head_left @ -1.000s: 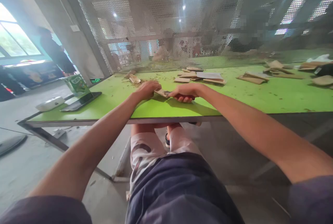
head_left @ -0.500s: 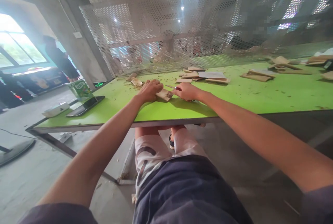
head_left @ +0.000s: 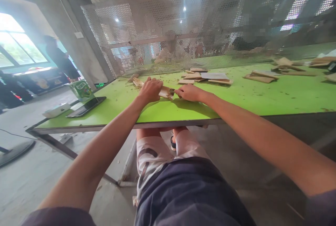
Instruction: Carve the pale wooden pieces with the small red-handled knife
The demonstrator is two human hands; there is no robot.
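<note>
My left hand (head_left: 151, 90) is closed over a pale brown paper packet (head_left: 165, 93) near the front of the green table, pressing it to the top. The packet's right end gapes and looks dark and frayed inside. At that end my right hand (head_left: 189, 93) is closed, its fingertips pinched against the opening. The small knife-like tool it held a moment before is mostly hidden now by the fingers and the packet. Just beyond my left hand lies a torn paper piece (head_left: 138, 81) among brown crumbs.
On the green table (head_left: 244, 96), flat brown packets (head_left: 191, 75) lie behind my right hand, with more packets (head_left: 261, 76) farther right. A green box (head_left: 82, 91) and a dark tablet-like slab (head_left: 86, 107) sit at the left. A perforated metal screen (head_left: 157, 40) stands along the back.
My right hand's tool, seen pointing left above the packet, has dropped to the packet's open end and out of sight. The packet's end is spread wider, and my left hand has shifted slightly.
</note>
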